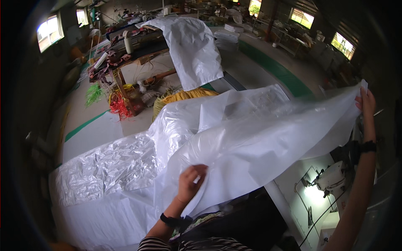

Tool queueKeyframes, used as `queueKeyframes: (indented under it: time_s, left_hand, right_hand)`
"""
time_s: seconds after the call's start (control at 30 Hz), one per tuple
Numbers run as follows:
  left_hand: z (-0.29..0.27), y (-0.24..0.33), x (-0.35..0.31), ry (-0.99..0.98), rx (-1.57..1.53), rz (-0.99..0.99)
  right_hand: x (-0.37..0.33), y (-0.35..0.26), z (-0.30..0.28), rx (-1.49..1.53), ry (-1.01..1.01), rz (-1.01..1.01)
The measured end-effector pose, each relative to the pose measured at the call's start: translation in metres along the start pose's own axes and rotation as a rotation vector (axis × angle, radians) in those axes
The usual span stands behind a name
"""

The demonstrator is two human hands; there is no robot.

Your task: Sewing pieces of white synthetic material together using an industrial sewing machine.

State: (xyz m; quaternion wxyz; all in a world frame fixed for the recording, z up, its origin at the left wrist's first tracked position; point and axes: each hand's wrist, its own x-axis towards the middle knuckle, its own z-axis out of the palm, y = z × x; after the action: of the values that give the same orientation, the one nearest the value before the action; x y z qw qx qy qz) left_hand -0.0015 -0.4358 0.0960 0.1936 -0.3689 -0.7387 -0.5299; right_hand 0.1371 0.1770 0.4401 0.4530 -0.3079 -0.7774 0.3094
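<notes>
A large white woven plastic sheet [251, 154] stretches across the picture, its right part lifted and slightly blurred. My right hand [367, 101], raised at the far right, is closed on the sheet's upper corner. Lower and nearer the middle, my left hand [191, 180] has its fingers bent into a pinch against the sheet's near part. Beneath and to the left lies crinkled clear plastic film [109, 167], partly covered by the sheet.
A sewing machine [333, 178] with a lit lamp stands on a white table [289, 190] below my right arm. Beyond the sheet are a yellow cloth bundle [184, 97], red strings [121, 106], green strings [94, 93], and a cluttered table draped with another white sheet [190, 46].
</notes>
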Motion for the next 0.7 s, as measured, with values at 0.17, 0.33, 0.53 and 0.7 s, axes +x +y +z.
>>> queueKeyframes:
  time_s: [0.17, 0.33, 0.53, 0.7]
  left_hand:
    - [0.073, 0.023, -0.067, -0.262, -0.187, -0.18]
    - [0.123, 0.044, -0.095, -0.244, -0.14, -0.201]
    - [0.177, 0.043, -0.088, -0.11, -0.009, -0.203]
    - [0.206, 0.044, -0.065, -0.019, 0.064, -0.272]
  right_hand:
    - [-0.005, -0.021, 0.002, -0.052, -0.009, -0.028]
    - [-0.02, -0.045, 0.001, -0.079, -0.014, -0.051]
    - [-0.031, -0.062, -0.002, -0.081, 0.022, -0.07]
    - [-0.031, -0.06, -0.015, -0.095, 0.065, -0.06]
